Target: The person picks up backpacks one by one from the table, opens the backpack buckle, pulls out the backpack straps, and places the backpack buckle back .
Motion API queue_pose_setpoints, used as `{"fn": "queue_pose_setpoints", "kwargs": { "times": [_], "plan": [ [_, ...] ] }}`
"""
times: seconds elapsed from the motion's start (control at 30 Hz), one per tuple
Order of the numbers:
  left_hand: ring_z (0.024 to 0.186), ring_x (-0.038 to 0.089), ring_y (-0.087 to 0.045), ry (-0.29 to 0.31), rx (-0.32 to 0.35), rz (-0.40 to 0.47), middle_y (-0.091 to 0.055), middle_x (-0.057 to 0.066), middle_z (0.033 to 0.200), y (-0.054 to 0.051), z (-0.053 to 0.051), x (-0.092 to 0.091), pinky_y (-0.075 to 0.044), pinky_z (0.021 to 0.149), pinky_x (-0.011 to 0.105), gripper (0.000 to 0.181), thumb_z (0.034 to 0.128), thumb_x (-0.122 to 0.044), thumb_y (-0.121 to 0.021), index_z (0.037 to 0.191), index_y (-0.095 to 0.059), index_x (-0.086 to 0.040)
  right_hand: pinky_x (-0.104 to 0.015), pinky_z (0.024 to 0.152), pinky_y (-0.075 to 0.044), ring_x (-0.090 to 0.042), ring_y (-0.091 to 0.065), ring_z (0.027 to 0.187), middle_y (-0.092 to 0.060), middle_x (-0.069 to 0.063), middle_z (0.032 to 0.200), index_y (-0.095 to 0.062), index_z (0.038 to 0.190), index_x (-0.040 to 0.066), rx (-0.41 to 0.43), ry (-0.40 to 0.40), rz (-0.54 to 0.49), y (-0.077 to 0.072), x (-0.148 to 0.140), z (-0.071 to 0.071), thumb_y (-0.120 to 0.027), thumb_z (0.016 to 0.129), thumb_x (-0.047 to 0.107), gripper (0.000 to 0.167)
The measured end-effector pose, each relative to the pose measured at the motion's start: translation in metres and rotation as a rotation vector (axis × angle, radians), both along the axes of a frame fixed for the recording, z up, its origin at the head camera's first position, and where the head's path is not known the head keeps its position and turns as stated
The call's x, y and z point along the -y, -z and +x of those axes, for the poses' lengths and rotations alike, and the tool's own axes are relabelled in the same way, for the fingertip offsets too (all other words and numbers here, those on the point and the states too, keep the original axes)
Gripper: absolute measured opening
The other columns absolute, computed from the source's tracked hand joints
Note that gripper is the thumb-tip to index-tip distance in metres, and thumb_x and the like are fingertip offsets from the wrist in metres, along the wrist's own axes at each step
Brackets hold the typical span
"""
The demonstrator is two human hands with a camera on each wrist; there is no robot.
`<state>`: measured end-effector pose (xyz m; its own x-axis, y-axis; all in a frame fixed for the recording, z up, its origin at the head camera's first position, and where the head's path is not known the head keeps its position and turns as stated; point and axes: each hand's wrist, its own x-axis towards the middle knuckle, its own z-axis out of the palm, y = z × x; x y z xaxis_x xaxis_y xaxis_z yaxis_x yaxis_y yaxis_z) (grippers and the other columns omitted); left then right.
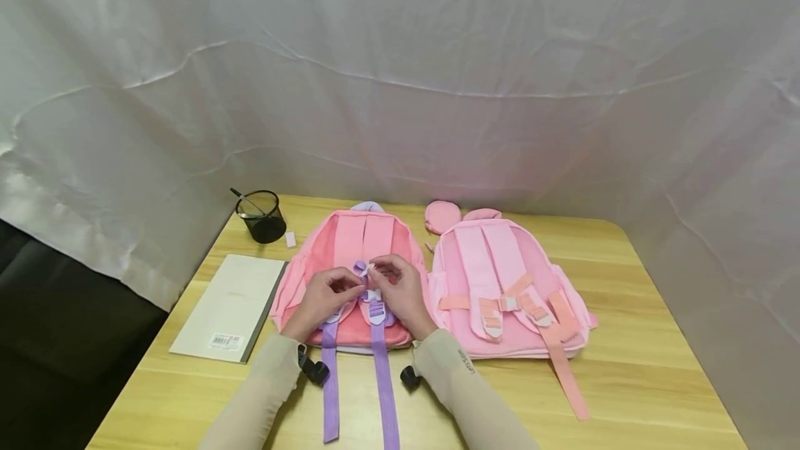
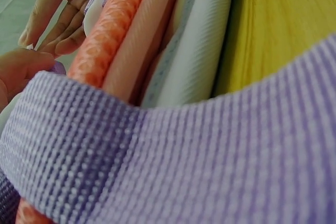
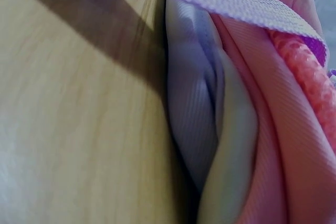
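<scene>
A coral-pink backpack (image 1: 312, 248) lies on the table with its shoulder straps facing up. Over its middle my two hands are close together. My right hand (image 1: 403, 290) pinches a small white buckle (image 1: 369, 269) that has a looped purple strap (image 1: 360, 267) on it. The thumb and finger of my left hand (image 1: 325, 295) meet at the purple strap just beside it, and their grip is partly hidden. Below the hands is a white strap adjuster (image 1: 376, 312). Two long purple webbing ends (image 1: 384, 387) hang down towards the table's front; webbing (image 2: 220, 161) fills much of the left wrist view.
To the right lies a light pink backpack (image 1: 459, 283) with its chest strap buckled and a round pink pouch (image 1: 442, 217) behind it. A notebook (image 1: 231, 301), a black mesh pen cup (image 1: 267, 228) and an eraser (image 1: 290, 239) are on the left. Grey curtain surrounds the table.
</scene>
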<state>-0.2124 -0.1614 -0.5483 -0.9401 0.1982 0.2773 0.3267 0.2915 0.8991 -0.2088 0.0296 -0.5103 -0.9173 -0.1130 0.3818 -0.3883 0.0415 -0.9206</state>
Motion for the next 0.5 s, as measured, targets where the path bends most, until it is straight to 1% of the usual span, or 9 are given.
{"fn": "queue_pose_setpoints", "kwargs": {
  "times": [0.17, 0.33, 0.37, 0.43, 0.5],
  "plan": [
    [0.069, 0.006, -0.059, 0.019, -0.014, -0.003, -0.073, 0.009, 0.082, 0.0003, 0.0004, -0.0001, -0.049, 0.063, 0.022, 0.009, 0.0850, -0.007, -0.084, 0.091, -0.078, -0.006, -0.032, 0.084, -0.060, -0.030, -0.073, 0.091, -0.073, -0.027, 0.102, -0.070, 0.108, -0.009, 0.004, 0.015, -0.012, -0.0014, 0.0007, -0.0002, -0.072, 0.093, -0.004, 0.017],
    [0.068, 0.005, -0.058, 0.034, -0.006, -0.033, -0.070, 0.003, 0.078, -0.0007, 0.0005, 0.0006, -0.048, 0.062, 0.021, 0.008, 0.0854, -0.008, -0.084, 0.090, -0.078, -0.010, -0.035, 0.087, -0.060, -0.037, -0.071, 0.093, -0.073, -0.028, 0.100, -0.069, 0.108, -0.011, 0.031, 0.034, -0.031, -0.0032, 0.0015, 0.0001, -0.071, 0.092, -0.005, 0.017],
    [0.067, 0.006, -0.058, 0.036, -0.002, -0.037, -0.069, 0.001, 0.077, -0.0012, 0.0006, 0.0006, -0.048, 0.061, 0.021, 0.008, 0.0858, -0.008, -0.084, 0.090, -0.078, -0.011, -0.034, 0.088, -0.059, -0.035, -0.072, 0.093, -0.074, -0.027, 0.099, -0.070, 0.108, -0.009, 0.034, 0.037, -0.036, 0.0014, 0.0015, -0.0025, -0.072, 0.093, -0.004, 0.017],
    [0.065, 0.007, -0.057, 0.036, 0.008, -0.050, -0.068, -0.001, 0.075, -0.0027, 0.0012, 0.0005, -0.047, 0.059, 0.022, 0.009, 0.0863, -0.009, -0.083, 0.090, -0.077, -0.014, -0.032, 0.088, -0.059, -0.035, -0.071, 0.094, -0.074, -0.027, 0.100, -0.070, 0.109, -0.010, 0.045, 0.039, -0.043, 0.0013, 0.0013, -0.0026, -0.072, 0.093, -0.003, 0.017],
    [0.064, 0.008, -0.057, 0.037, 0.017, -0.060, -0.066, -0.002, 0.074, -0.0041, 0.0019, 0.0003, -0.046, 0.058, 0.023, 0.010, 0.0870, -0.009, -0.082, 0.091, -0.076, -0.015, -0.029, 0.088, -0.059, -0.030, -0.072, 0.093, -0.074, -0.027, 0.100, -0.071, 0.109, -0.009, 0.047, 0.044, -0.053, 0.0026, 0.0011, -0.0030, -0.073, 0.093, -0.003, 0.017]
  ]
}}
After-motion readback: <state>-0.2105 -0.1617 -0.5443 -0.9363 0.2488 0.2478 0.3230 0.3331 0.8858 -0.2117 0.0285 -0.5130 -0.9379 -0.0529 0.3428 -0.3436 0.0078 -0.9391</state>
